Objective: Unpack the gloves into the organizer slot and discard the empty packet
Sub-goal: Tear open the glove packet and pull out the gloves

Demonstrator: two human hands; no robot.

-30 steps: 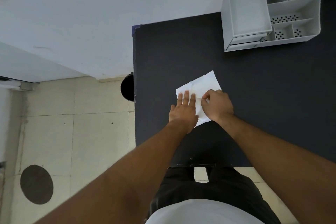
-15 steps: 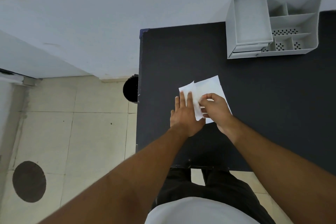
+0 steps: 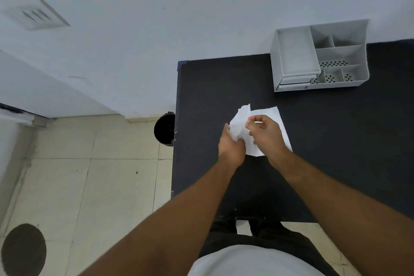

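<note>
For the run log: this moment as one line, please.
stage: opening packet | left hand: grips packet | right hand: pinches packet | organizer: far edge of table | bin: floor, beside table

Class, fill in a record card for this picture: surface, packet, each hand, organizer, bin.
surface: dark table
packet: white packet on the table, its left part raised and crumpled
left: left hand grips the raised part
right: right hand pinches the packet from above
organizer: grey organizer at the table's far edge, slots look empty
bin: black bin on the floor beside the table's left edge
</note>
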